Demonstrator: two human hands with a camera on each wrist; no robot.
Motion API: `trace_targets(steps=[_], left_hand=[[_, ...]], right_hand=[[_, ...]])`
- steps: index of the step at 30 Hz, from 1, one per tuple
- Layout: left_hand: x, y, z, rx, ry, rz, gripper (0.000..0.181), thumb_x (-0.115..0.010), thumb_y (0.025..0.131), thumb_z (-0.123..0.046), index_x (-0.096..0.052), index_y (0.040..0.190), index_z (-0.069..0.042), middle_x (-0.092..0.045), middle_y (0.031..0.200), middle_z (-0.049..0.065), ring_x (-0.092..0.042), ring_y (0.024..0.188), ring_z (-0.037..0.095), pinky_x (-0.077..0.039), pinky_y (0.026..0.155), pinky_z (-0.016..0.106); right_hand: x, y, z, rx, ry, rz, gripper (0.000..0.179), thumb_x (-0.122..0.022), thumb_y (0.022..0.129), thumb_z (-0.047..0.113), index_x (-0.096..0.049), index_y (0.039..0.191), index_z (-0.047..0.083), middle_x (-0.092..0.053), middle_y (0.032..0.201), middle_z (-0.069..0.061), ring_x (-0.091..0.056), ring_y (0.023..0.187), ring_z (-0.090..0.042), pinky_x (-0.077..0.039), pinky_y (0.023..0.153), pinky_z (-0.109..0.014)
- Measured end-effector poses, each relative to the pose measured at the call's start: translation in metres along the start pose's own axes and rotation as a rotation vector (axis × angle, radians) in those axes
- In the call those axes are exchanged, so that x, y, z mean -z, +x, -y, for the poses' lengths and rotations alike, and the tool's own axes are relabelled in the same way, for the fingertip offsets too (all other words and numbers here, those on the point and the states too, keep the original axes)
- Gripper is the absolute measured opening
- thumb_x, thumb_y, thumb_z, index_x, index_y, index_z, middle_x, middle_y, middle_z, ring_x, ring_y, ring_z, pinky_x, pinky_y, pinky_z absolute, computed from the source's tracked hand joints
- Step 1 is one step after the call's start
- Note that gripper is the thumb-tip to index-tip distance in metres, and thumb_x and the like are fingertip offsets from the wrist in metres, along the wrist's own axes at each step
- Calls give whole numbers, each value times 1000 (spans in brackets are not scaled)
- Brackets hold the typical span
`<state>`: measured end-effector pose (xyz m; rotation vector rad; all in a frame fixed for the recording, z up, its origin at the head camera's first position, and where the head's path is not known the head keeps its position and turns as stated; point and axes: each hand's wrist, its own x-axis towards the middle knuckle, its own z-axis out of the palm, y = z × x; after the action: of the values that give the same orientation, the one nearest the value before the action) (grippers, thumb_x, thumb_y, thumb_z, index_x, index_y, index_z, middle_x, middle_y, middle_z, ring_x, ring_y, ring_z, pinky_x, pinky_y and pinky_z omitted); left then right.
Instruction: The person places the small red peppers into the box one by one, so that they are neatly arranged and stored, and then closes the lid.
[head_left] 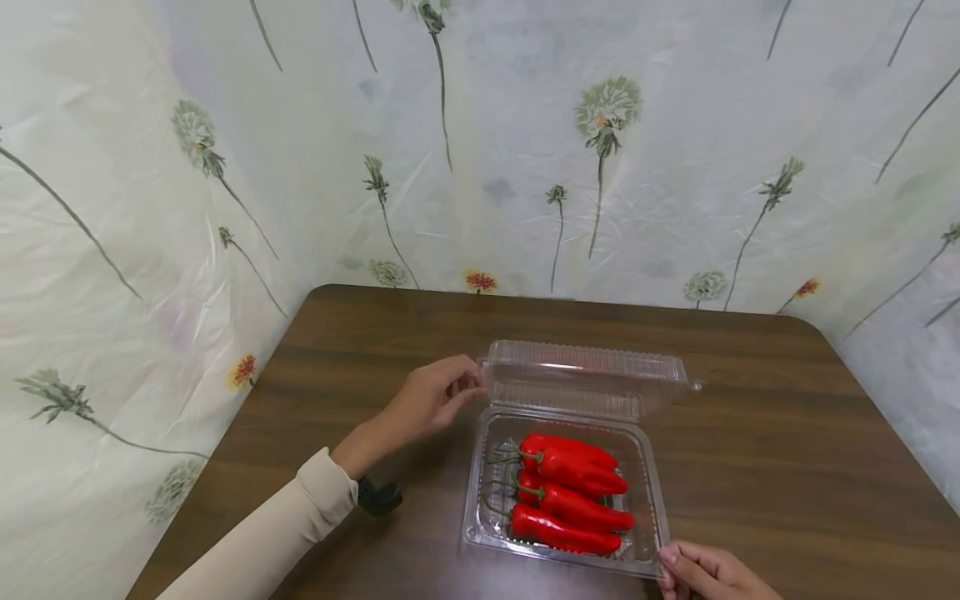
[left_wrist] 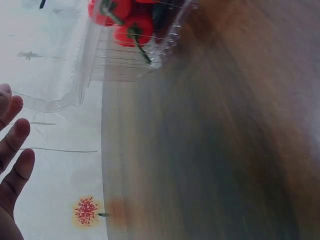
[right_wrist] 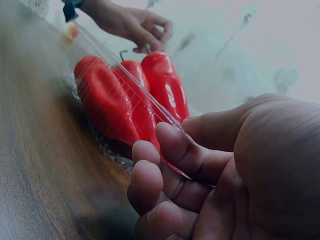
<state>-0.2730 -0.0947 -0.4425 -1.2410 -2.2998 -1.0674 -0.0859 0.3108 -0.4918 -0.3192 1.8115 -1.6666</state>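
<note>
A hinged clear plastic container (head_left: pixel 656 492) stands on the table with its lid (head_left: pixel 585 358) raised at the far side. Several red peppers (head_left: pixel 573 508) with green stems lie side by side in its base. My left hand (head_left: pixel 442 392) pinches the lid's left edge between thumb and fingertips; in the left wrist view only its fingers (left_wrist: pixel 15 145) show, by the lid's corner. At the near right corner, my right hand (head_left: pixel 708 571) pinches the base's rim between thumb and index finger. The right wrist view shows this hand (right_wrist: pixel 215 165) close up, other fingers loosely curled.
The brown wooden table (head_left: pixel 787 467) extends on both sides of the container. Behind it hangs a pale wall covering (head_left: pixel 495 150) printed with flowers. A dark band with a device (head_left: pixel 380 497) is on the left wrist.
</note>
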Motion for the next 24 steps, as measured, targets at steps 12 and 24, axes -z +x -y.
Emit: trace_targets(steps=[12,24], left_hand=[[5,-22,-11,-234,199,91,6,-69,96,-12,-68,101,-16,-68,110,-7,-63,100,5,-54,86,22],[0,-39,-9,-263,292,203,15,-72,94,-16,-70,109,-17,-66,117,-5,-59,99,7,-53,87,21]], right_hand=[[0,0,-1,71,37,44,35,-30,111,12,-53,104,-14,-67,92,2,-63,80,-8,-53,71,-25],[-2,0,-3,152,74,70,35,-26,111,7,-57,104,-7,-68,94,6,-61,82,-1,-53,68,-28]])
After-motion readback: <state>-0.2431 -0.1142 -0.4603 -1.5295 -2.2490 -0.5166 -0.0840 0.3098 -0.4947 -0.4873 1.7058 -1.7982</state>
